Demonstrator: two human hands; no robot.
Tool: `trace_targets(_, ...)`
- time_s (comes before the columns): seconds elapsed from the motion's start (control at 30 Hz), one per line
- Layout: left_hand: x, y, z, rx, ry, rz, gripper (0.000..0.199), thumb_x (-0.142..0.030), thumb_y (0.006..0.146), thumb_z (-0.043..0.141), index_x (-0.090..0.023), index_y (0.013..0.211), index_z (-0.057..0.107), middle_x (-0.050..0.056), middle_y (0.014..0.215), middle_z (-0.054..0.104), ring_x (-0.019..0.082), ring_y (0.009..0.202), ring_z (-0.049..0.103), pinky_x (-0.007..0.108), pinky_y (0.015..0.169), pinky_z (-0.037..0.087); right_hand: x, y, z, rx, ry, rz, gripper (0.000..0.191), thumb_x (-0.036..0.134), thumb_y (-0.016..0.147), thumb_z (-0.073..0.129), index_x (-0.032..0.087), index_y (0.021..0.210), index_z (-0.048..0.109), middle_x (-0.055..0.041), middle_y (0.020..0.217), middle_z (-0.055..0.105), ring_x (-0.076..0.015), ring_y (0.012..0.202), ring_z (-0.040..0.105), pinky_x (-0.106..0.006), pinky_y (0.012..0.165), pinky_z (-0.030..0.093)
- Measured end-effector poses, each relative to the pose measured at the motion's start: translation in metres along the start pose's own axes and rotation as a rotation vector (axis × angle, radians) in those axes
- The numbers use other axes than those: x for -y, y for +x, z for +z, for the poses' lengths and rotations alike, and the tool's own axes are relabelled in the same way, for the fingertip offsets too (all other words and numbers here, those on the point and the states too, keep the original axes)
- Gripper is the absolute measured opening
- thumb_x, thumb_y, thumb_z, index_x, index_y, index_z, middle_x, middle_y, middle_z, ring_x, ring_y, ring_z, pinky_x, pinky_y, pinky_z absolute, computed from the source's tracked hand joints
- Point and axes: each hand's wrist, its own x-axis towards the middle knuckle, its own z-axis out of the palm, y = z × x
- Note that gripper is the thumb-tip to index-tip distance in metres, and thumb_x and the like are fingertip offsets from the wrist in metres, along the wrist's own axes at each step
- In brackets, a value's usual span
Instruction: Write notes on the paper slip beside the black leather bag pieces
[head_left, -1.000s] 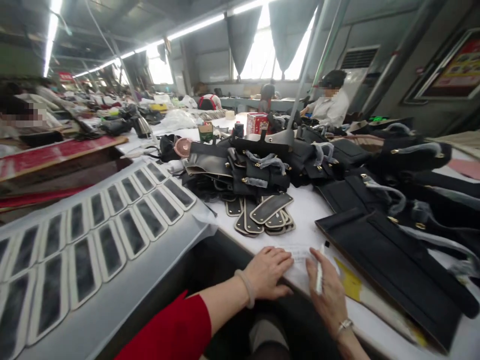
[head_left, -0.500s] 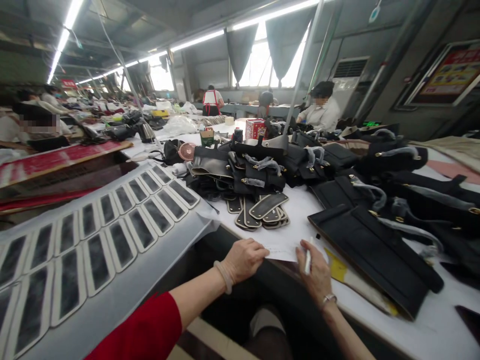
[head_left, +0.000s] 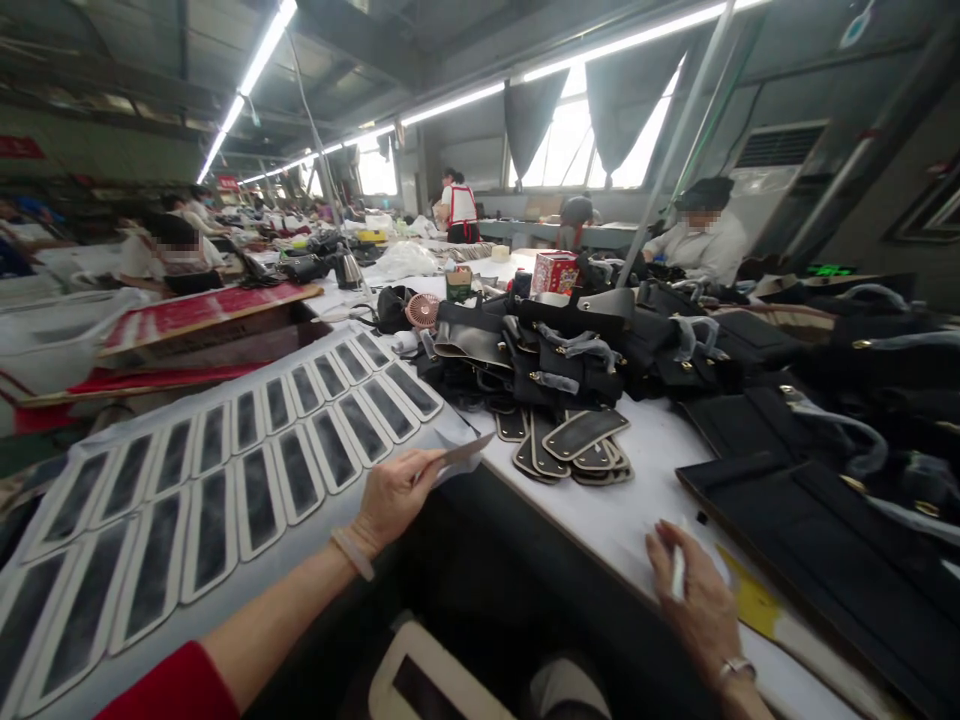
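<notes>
My left hand (head_left: 397,500) is closed, pinching a thin sheet of paper (head_left: 463,458) that is tilted edge-on above the gap between the two work surfaces. My right hand (head_left: 697,600) rests low over the white table, its fingers wrapped around a white pen (head_left: 679,570). Between the hands and further back lies a loose stack of black panels (head_left: 585,435) with pale edges and small metal studs. A pale panel with a dark centre (head_left: 435,675) sits near my lap, cut off by the bottom of the view.
Rows of dark rectangular panels with pale borders (head_left: 210,545) cover the left surface. Black handbags (head_left: 825,560) with wrapped handles lie at the right, and more are heaped at the back. A small pink fan (head_left: 422,311) stands behind. Several people work further off.
My left hand has moved left, lifting the paper off the table and tilting it. My right hand still holds the pen. The view has turned left, and the pale panel near my lap now shows.
</notes>
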Motion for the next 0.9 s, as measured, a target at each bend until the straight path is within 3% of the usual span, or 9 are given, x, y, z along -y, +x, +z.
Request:
trace_targets(0.2, 0.043, 0.012, -0.037, -0.1, 0.07, -0.017, 0.025, -0.027, 0.097, 0.05, -0.017, 0.111, 0.067, 0.004, 0.109, 0.07, 0.016, 0.102, 0.066, 0.028, 0.095, 0.05, 0.0, 0.001, -0.002, 0.018, -0.037, -0.003, 0.076, 0.078, 0.086, 0.034, 0.011, 0.106, 0.063, -0.0164, 0.103, 0.071, -0.0333, 0.093, 0.068, -0.049, 0.088, 0.053)
trace_targets(0.43, 0.079, 0.038, -0.058, -0.134, 0.195, 0.071, 0.031, -0.03, 0.097, 0.048, -0.014, 0.114, 0.067, 0.009, 0.115, 0.068, 0.022, 0.107, 0.064, 0.038, 0.098, 0.05, -0.003, -0.001, -0.001, 0.037, -0.07, -0.011, 0.074, 0.078, 0.086, 0.035, 0.013, 0.106, 0.063, -0.0149, 0.103, 0.071, -0.0337, 0.095, 0.067, -0.051, 0.09, 0.052)
trace_targets(0.63, 0.07, 0.027, -0.056, -0.185, 0.196, 0.123, 0.029, -0.028, 0.097, 0.05, -0.013, 0.118, 0.063, 0.01, 0.123, 0.064, 0.02, 0.115, 0.06, 0.038, 0.104, 0.047, 0.0, 0.0, 0.0, -0.009, -0.114, -0.075, 0.074, 0.075, 0.088, 0.034, 0.01, 0.111, 0.06, -0.0169, 0.106, 0.069, -0.0343, 0.096, 0.066, -0.051, 0.089, 0.052)
trace_targets(0.9, 0.03, -0.009, -0.067, -0.177, 0.186, 0.119, 0.034, -0.028, 0.093, 0.059, -0.012, 0.123, 0.059, 0.009, 0.128, 0.06, 0.019, 0.119, 0.057, 0.032, 0.108, 0.043, 0.002, 0.0, -0.002, -0.03, -0.11, -0.144, 0.069, 0.07, 0.092, 0.034, 0.009, 0.112, 0.06, -0.0187, 0.107, 0.069, -0.034, 0.097, 0.066, -0.05, 0.087, 0.052)
